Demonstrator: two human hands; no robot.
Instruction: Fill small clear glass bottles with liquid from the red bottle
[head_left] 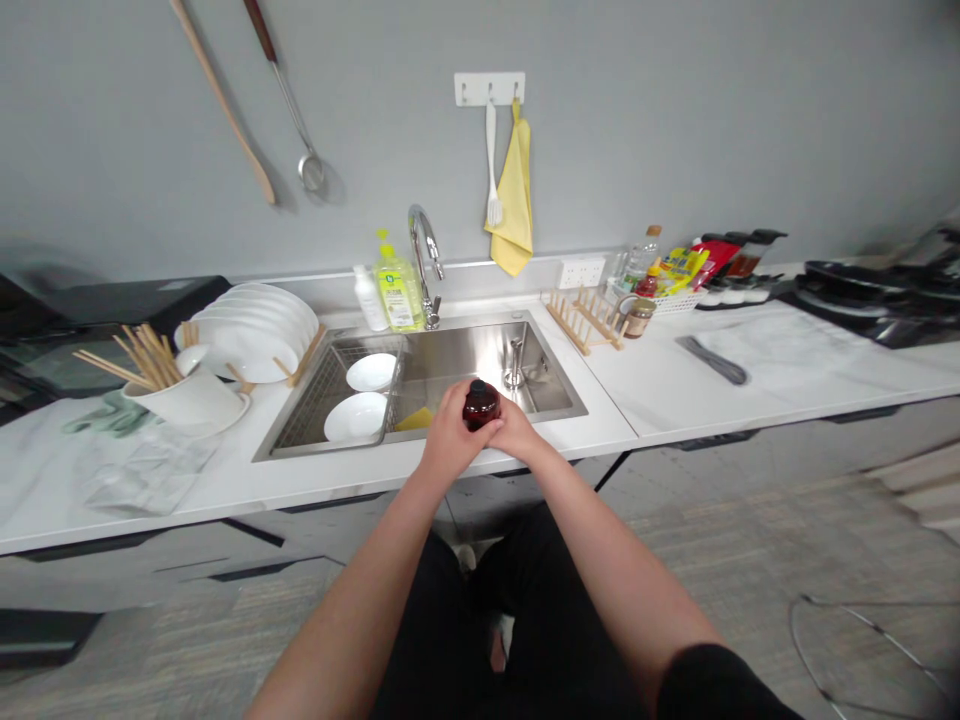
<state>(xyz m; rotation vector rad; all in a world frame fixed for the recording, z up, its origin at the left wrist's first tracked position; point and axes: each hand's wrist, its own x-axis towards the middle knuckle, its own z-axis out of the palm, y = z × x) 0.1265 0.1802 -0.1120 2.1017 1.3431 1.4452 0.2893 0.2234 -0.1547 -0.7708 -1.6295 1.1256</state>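
Both my hands hold a dark red-brown bottle [481, 405] with a black cap, in front of the sink's near edge. My left hand [452, 436] wraps its left side, the thumb lying across the front. Around the right side, my right hand [514, 430] is closed, with its fingers partly hidden behind the bottle. Behind the bottle lies the steel sink [472, 350]. In its left part, a wire basket [300, 405] holds two white bowls [357, 417]. A yellow sponge or cloth [415, 419] is in the sink just left of my hands.
A chrome faucet [424, 250] rises behind the sink beside a yellow-green soap bottle [398, 290]. White plates [262, 330] and a chopstick holder [191, 402] stand left. To the right are a wooden rack [589, 320], a jar [638, 318] and a dark grey utensil [712, 360].
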